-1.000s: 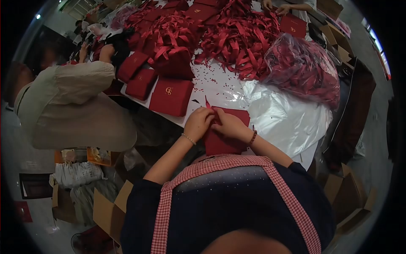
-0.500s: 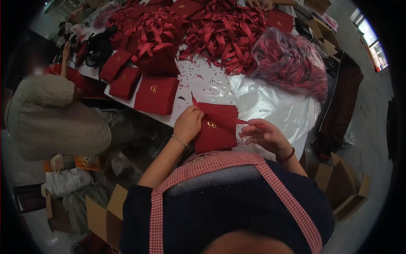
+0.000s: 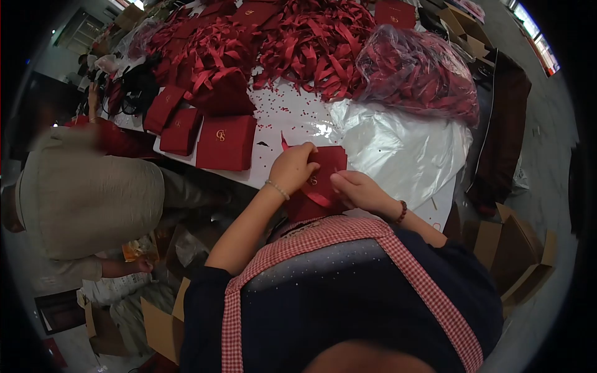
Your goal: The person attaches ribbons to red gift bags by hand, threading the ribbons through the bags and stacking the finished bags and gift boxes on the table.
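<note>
A dark red pouch [image 3: 333, 156] with a gold monogram lies in front of me at the table's near edge. A red ribbon [image 3: 318, 198] curves across its lower part, and a ribbon end sticks up at its upper left. Over the pouch's left side my left hand [image 3: 293, 169] is closed on the ribbon, its fingertips partly hidden. At the right side, my right hand [image 3: 362, 190] is closed in a pinch on the ribbon, which its fingers partly cover. Left of my hands stand stacks of similar red pouches [image 3: 225, 149].
Tangled red ribbons [image 3: 314, 46] heap up at the back, beside a clear plastic bag [image 3: 416, 78] full of red material. A clear plastic sheet [image 3: 398, 149] covers the right. A co-worker [image 3: 93, 186] is at my left. Cardboard boxes [image 3: 513, 255] stand on the floor.
My right hand has moved left over the pouch and its spread fingers have closed into a pinch. My left hand has shifted slightly right and up. The ribbon now curves across the pouch.
</note>
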Available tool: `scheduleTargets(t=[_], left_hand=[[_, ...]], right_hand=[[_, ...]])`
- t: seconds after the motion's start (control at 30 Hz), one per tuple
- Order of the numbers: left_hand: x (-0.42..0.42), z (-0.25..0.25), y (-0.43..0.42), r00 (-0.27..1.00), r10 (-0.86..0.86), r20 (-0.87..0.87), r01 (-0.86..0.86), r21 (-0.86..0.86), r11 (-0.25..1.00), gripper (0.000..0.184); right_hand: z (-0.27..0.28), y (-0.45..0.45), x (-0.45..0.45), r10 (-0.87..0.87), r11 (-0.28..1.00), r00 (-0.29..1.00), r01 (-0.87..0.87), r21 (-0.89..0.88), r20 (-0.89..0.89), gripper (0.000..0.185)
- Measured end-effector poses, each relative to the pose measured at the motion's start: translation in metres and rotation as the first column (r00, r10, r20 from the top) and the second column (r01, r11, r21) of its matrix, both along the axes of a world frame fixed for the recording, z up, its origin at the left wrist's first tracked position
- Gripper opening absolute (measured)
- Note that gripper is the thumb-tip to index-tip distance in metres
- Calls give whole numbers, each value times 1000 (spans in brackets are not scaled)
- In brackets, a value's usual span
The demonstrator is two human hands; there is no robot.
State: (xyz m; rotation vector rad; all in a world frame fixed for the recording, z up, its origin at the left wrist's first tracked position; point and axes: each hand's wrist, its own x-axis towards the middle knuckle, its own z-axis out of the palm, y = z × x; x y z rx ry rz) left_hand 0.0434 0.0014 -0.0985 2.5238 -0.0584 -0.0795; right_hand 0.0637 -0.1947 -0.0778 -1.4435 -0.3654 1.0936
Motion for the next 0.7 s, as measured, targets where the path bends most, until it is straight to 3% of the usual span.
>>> scheduleTargets(t=[0.03, 0.1, 0.13, 0.2, 0.3, 0.53, 0.57, 0.6, 0.67, 0.7], left_hand=[[0, 7, 2, 973, 43, -226, -96, -232, 968, 28], [1, 21, 5, 939, 37, -342, -158, -333, 930, 30], [2, 24, 8, 899, 17, -437, -219, -418, 882, 32], [1, 23, 12, 889, -16, -457, -217, -452, 865, 33], [-2, 29, 10, 893, -50, -448, -214, -519, 827, 33], [-11, 34, -4, 926, 41, -376, -197, -385, 902, 33], [-11, 40, -7, 942, 64, -331, -177, -324, 929, 33], [-12, 52, -15, 916, 100, -387, -204, -237, 950, 32], [-16, 29, -17, 999, 53, -7, -54, -107, 993, 31], [-17, 19, -16, 997, 69, 17, -66, -139, 988, 29]], right_hand=[[-8, 5, -2, 4, 1000, 1000, -4, -5, -11, 28], [-26, 14, -2, -16, 992, 934, 61, 113, -358, 28], [-26, 17, -1, -9, 993, 934, 52, 110, -358, 28], [-26, 21, -1, -59, 994, 980, 75, 79, -192, 27], [-28, 25, -3, -146, 987, 986, 150, 53, -76, 26], [-33, 28, -10, -295, 955, 945, 297, 8, 143, 26], [-48, 27, -12, -314, 932, 793, 363, 10, 522, 26], [-53, 32, -9, -286, 910, 498, 409, 69, 819, 26], [-49, 31, -12, -306, 892, 494, 447, 64, 814, 25], [-49, 32, -12, -284, 891, 515, 452, 25, 809, 25]])
